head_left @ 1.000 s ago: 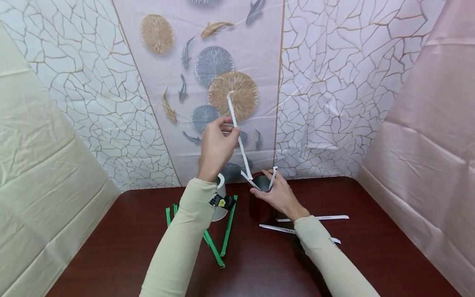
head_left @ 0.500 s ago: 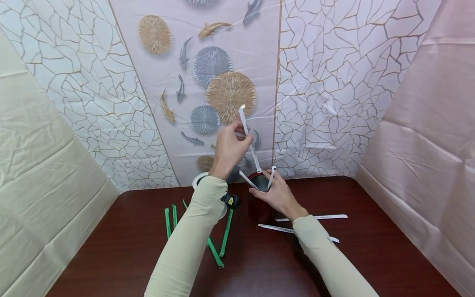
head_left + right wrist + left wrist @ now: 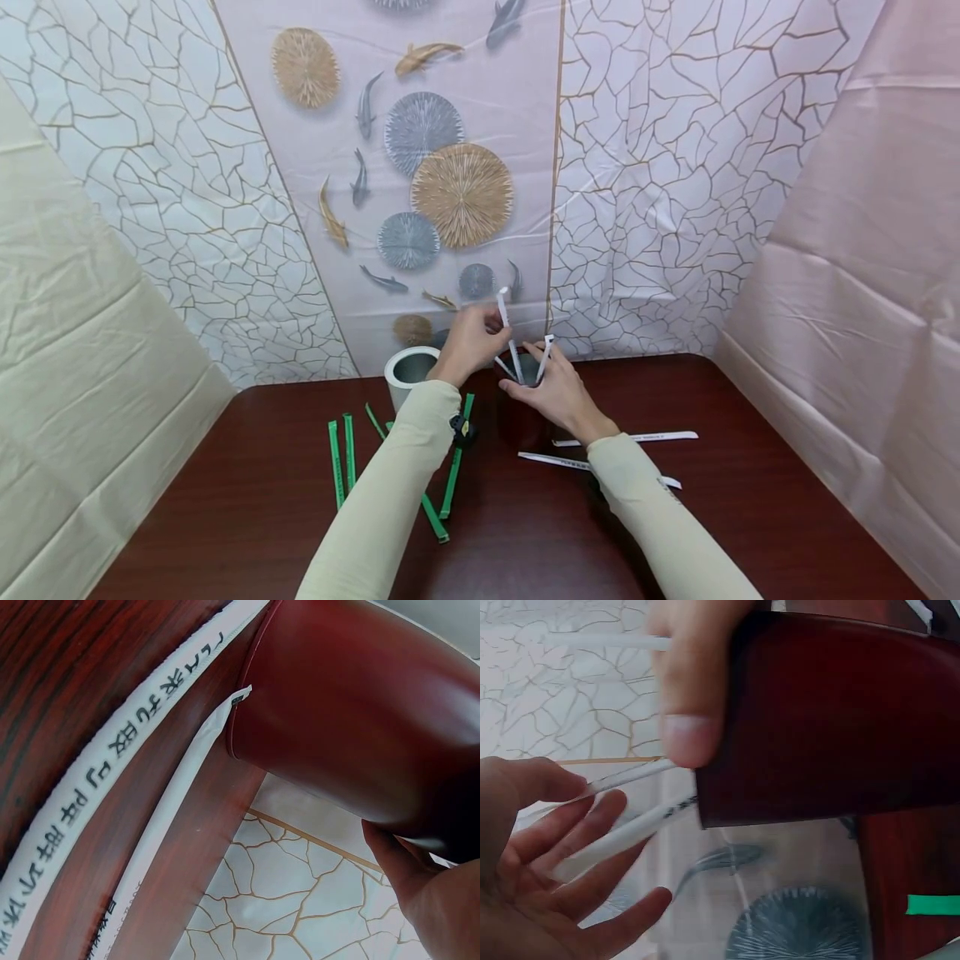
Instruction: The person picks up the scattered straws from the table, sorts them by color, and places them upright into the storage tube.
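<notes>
A dark red cylindrical cup (image 3: 521, 425) stands near the table's back edge, with several white paper-wrapped straws leaning in it. My right hand (image 3: 558, 392) grips the cup's rim from the right, thumb in front and fingers behind. Above the mouth, my left hand (image 3: 472, 342) pinches a white paper-wrapped straw (image 3: 505, 312) between thumb and fingers. Its lower end is inside the cup. In the left wrist view, my left hand (image 3: 562, 847) holds this straw beside another one (image 3: 630, 776) that sticks out of the cup (image 3: 832, 720).
Left of the cup is a white cylindrical container (image 3: 399, 387), partly hidden by my left arm. Several green-wrapped straws (image 3: 452, 483) lie on the dark red table (image 3: 225, 500). Two white-wrapped straws (image 3: 663, 437) lie at the right, partly under my right arm. A patterned cloth hangs behind.
My left hand has moved right and down, bringing the straw's lower end into the cup. The white container at the left has come into fuller view. My right hand stays at the rim.
</notes>
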The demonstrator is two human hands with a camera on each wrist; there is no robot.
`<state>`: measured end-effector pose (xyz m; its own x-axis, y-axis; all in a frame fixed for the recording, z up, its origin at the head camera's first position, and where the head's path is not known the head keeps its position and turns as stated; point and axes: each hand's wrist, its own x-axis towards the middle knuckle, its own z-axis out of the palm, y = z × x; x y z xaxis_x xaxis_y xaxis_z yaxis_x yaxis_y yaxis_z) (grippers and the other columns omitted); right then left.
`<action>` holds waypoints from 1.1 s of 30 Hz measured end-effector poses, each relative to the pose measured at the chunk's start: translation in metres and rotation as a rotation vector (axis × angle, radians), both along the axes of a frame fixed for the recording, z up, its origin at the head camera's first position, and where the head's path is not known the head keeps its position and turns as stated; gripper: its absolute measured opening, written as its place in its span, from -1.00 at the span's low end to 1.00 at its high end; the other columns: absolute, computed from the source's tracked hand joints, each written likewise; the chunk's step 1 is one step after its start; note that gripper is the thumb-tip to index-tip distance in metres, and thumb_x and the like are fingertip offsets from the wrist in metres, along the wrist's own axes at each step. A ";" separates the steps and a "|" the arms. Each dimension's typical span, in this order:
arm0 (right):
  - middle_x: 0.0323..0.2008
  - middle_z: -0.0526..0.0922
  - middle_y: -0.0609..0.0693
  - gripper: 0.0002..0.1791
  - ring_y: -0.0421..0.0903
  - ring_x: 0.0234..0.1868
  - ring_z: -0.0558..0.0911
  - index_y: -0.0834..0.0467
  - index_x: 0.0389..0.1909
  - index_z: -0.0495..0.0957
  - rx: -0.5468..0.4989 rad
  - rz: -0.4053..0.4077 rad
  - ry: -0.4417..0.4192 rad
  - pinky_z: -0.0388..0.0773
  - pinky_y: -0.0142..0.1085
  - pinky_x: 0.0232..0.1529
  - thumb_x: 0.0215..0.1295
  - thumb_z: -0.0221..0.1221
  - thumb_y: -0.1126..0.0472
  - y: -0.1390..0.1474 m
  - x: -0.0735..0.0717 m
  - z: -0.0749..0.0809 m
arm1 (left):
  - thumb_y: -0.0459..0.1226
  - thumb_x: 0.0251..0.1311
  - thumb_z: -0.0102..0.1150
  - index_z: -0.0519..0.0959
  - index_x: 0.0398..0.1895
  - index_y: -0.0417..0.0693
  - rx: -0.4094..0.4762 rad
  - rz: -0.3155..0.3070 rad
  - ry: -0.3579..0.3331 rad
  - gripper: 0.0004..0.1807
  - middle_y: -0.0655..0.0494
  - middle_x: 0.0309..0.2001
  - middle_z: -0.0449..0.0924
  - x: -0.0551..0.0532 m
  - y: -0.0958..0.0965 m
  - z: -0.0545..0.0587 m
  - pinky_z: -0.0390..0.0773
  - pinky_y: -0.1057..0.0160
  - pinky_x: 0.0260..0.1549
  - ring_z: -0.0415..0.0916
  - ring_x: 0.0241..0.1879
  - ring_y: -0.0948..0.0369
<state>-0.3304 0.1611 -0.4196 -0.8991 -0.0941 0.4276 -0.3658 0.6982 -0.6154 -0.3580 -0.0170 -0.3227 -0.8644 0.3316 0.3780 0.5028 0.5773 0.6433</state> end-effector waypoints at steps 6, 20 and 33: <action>0.39 0.41 0.15 0.05 0.22 0.29 0.53 0.19 0.53 0.41 0.000 0.001 0.003 0.53 0.13 0.23 0.17 0.41 -0.37 0.000 0.000 0.001 | -0.17 0.51 0.23 0.80 -0.14 -0.10 -0.096 0.016 -0.080 -0.77 0.02 -0.16 0.80 0.002 -0.002 -0.012 0.65 0.12 -0.15 0.70 -0.21 0.12; 0.39 0.40 0.17 0.04 0.20 0.25 0.52 0.18 0.54 0.39 0.023 0.020 -0.003 0.53 0.15 0.21 0.19 0.40 -0.36 0.002 -0.002 0.003 | 0.11 0.48 0.22 0.46 0.47 -0.17 0.029 -0.029 -0.142 -0.29 -0.11 0.25 0.66 0.013 -0.028 0.028 0.61 0.01 0.21 0.61 0.27 0.00; 0.61 0.18 0.06 -0.02 0.28 0.52 0.35 -0.04 0.68 0.17 0.106 0.059 -0.169 0.27 0.48 0.33 0.45 -0.03 -0.54 0.014 0.006 0.013 | -0.19 0.52 0.19 0.35 0.50 -0.31 0.051 -0.091 -0.210 -0.39 -0.19 0.26 0.61 0.044 -0.059 -0.004 0.56 -0.06 0.27 0.57 0.30 -0.09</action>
